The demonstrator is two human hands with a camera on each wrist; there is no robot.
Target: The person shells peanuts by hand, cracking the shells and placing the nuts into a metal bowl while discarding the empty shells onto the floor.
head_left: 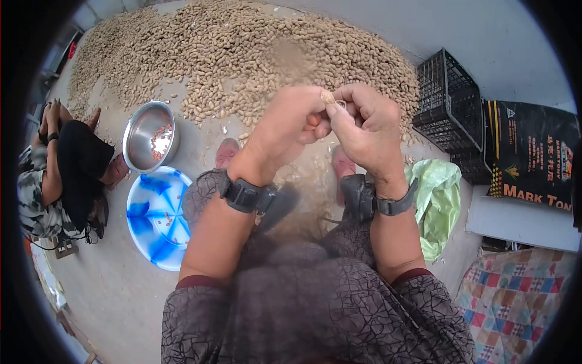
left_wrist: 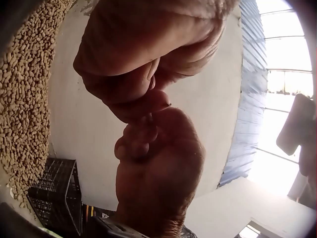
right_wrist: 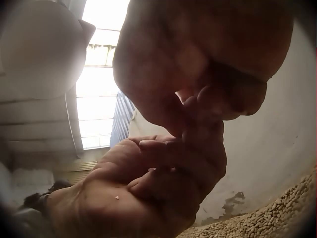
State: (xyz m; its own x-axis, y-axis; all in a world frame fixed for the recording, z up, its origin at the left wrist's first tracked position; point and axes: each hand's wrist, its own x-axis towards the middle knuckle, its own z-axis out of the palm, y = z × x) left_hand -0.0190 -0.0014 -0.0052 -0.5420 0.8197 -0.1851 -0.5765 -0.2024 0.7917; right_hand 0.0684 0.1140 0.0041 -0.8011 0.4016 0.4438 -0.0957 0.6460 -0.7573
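Observation:
In the head view both hands meet in front of the chest over one peanut in its shell [head_left: 327, 97]. My left hand [head_left: 286, 124] pinches it from the left, its other fingers curled in toward the palm. From the right, my right hand [head_left: 371, 124] grips it between thumb and forefinger, with a bit of shell [head_left: 341, 104] at the thumb tip. In the left wrist view the left hand [left_wrist: 148, 49] is above the right hand [left_wrist: 161, 158], and their fingertips hide the peanut. The right wrist view also has the fingertips together, dark against the light.
A large peanut heap [head_left: 242, 54] spreads along the wall. Left stand a steel bowl [head_left: 132, 141] and a blue-white basin [head_left: 140, 233], both with some kernels, beside a seated person [head_left: 51, 164]. Right are a black crate [head_left: 448, 100], a green bag [head_left: 438, 200] and a black sack [head_left: 533, 151].

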